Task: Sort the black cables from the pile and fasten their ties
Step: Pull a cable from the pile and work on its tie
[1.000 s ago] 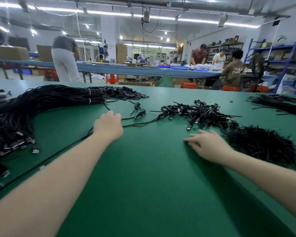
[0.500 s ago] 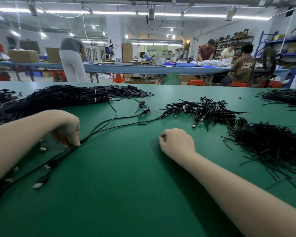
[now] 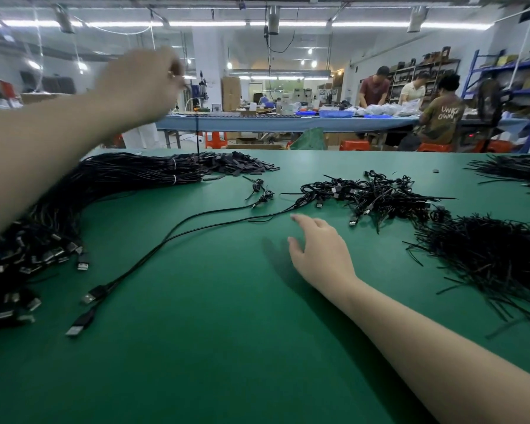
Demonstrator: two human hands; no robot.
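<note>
2 loose black USB cables (image 3: 178, 231) lie on the green table mat (image 3: 227, 347), just right of the big tied black cable bundle (image 3: 110, 182). The right hand (image 3: 320, 252) hovers beside them, fingers relaxed and apart. The left hand (image 3: 141, 78) is raised and blurred; I cannot tell its grip.

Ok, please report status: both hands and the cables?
Left hand raised, blurred, grip unclear. Right hand open above green table. Two loose USB cables lying untied. Nothing blocking.

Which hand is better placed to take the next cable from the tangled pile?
Right hand: open, low over the table beside the tangled pile. Left hand is raised high, blurred.
</note>
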